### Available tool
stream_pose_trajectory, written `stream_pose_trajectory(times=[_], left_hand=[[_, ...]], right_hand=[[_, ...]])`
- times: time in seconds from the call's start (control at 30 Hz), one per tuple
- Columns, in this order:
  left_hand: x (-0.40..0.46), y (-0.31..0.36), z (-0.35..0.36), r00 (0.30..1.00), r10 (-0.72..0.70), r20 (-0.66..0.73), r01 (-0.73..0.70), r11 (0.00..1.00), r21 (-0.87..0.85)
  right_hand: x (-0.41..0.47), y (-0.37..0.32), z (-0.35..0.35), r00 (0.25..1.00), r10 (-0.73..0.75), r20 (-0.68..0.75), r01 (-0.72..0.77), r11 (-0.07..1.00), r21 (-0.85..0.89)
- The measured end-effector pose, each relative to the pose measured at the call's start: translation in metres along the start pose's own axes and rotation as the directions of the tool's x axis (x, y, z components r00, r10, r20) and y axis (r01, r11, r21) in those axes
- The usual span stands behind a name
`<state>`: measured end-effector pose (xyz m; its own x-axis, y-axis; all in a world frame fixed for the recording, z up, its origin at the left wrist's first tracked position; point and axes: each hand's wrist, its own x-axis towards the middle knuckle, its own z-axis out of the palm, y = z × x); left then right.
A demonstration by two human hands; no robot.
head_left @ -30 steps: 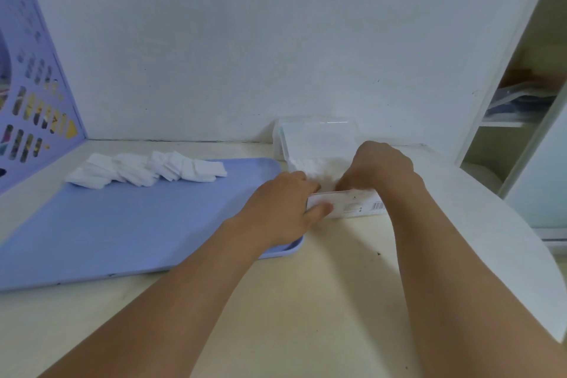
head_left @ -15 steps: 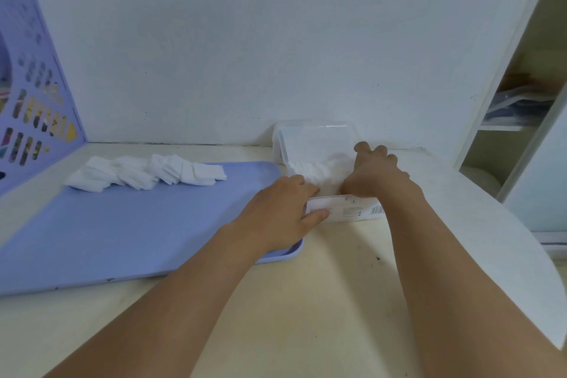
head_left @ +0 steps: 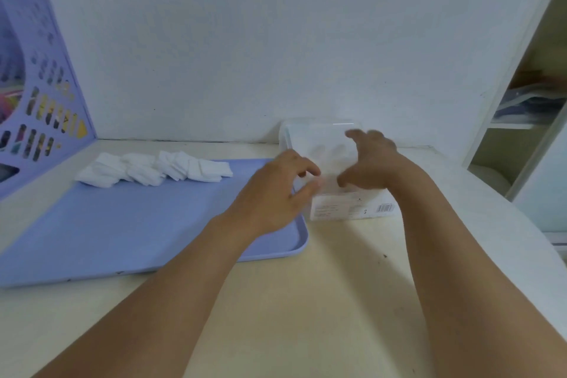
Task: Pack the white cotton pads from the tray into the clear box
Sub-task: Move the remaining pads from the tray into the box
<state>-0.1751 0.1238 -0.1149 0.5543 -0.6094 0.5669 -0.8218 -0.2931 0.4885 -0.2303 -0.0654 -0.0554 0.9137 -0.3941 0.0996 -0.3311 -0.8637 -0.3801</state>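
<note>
cotton pads (head_left: pixel 156 168) lie in a loose row on the far side of the tray (head_left: pixel 129 224), well left of my left hand (head_left: pixel 276 196). clear box (head_left: pixel 343 190) sits between both hands with its lid up; my right hand (head_left: pixel 371 163) hovers spread, gripping nothing. the box contents are blurred, so i judge most packing remains.

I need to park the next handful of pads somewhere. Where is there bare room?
The tray is bare across its middle and near side, between the pile of cotton pads at its far edge and the left hand. The table is bare between the two forearms. It is crowded around the clear box, where the right hand also hovers.
</note>
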Motion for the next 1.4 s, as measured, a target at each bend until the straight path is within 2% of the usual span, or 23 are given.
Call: stream_pose_trajectory(times=[0.07,0.1,0.13,0.17,0.23,0.27,0.33,0.4,0.53,0.67,0.8,0.9,1.1,1.2,1.4], left_hand=[[0.005,-0.006,-0.017,0.979,-0.018,-0.201,0.026,0.999,0.037],[0.006,-0.012,-0.028,0.958,-0.048,-0.283,0.077,0.993,0.092],[0.007,-0.02,-0.037,0.934,-0.097,-0.343,0.16,0.974,0.16],[0.005,-0.029,-0.048,0.904,-0.176,-0.388,0.281,0.931,0.231],[-0.002,-0.051,-0.072,0.799,-0.399,-0.45,0.552,0.784,0.284],[-0.006,-0.06,-0.079,0.739,-0.497,-0.455,0.643,0.722,0.257],[-0.016,-0.076,-0.089,0.664,-0.607,-0.438,0.725,0.666,0.176],[-0.023,-0.087,-0.089,0.632,-0.642,-0.435,0.747,0.655,0.119],[-0.025,-0.092,-0.084,0.637,-0.624,-0.452,0.698,0.716,-0.004],[-0.029,-0.092,-0.085,0.587,-0.703,-0.402,0.73,0.674,-0.111],[-0.031,-0.095,-0.087,0.608,-0.731,-0.309,0.745,0.66,-0.094],[-0.031,-0.101,-0.093,0.59,-0.753,-0.291,0.76,0.64,-0.115],[-0.032,-0.098,-0.095,0.588,-0.76,-0.277,0.768,0.632,-0.104],[-0.032,-0.101,-0.094,0.591,-0.758,-0.278,0.768,0.633,-0.094],[-0.032,-0.096,-0.095,0.583,-0.768,-0.265,0.78,0.62,-0.08]], right_hand=[[-0.012,-0.026,0.002,0.938,-0.291,-0.189,0.33,0.916,0.229],[-0.019,-0.043,0.009,0.886,-0.391,-0.247,0.456,0.832,0.317],[-0.025,-0.058,0.02,0.857,-0.447,-0.255,0.514,0.763,0.391],[-0.03,-0.07,0.035,0.849,-0.481,-0.218,0.525,0.723,0.449],[-0.039,-0.088,0.067,0.85,-0.521,-0.085,0.497,0.737,0.459],[-0.041,-0.09,0.081,0.857,-0.516,-0.017,0.472,0.77,0.43],[-0.039,-0.092,0.101,0.87,-0.489,0.065,0.431,0.819,0.379],[-0.034,-0.097,0.109,0.884,-0.462,0.067,0.416,0.846,0.334],[-0.013,-0.125,0.121,0.909,-0.415,0.037,0.374,0.853,0.365],[0.015,-0.157,0.143,0.926,-0.375,0.051,0.343,0.889,0.302],[0.034,-0.179,0.149,0.933,-0.354,0.07,0.348,0.934,0.087],[0.039,-0.193,0.153,0.925,-0.378,0.036,0.38,0.917,-0.122],[0.04,-0.192,0.153,0.886,-0.461,-0.05,0.432,0.86,-0.272],[0.042,-0.189,0.153,0.891,-0.45,-0.054,0.425,0.871,-0.248],[0.048,-0.174,0.142,0.92,-0.36,-0.155,0.371,0.927,0.049]])
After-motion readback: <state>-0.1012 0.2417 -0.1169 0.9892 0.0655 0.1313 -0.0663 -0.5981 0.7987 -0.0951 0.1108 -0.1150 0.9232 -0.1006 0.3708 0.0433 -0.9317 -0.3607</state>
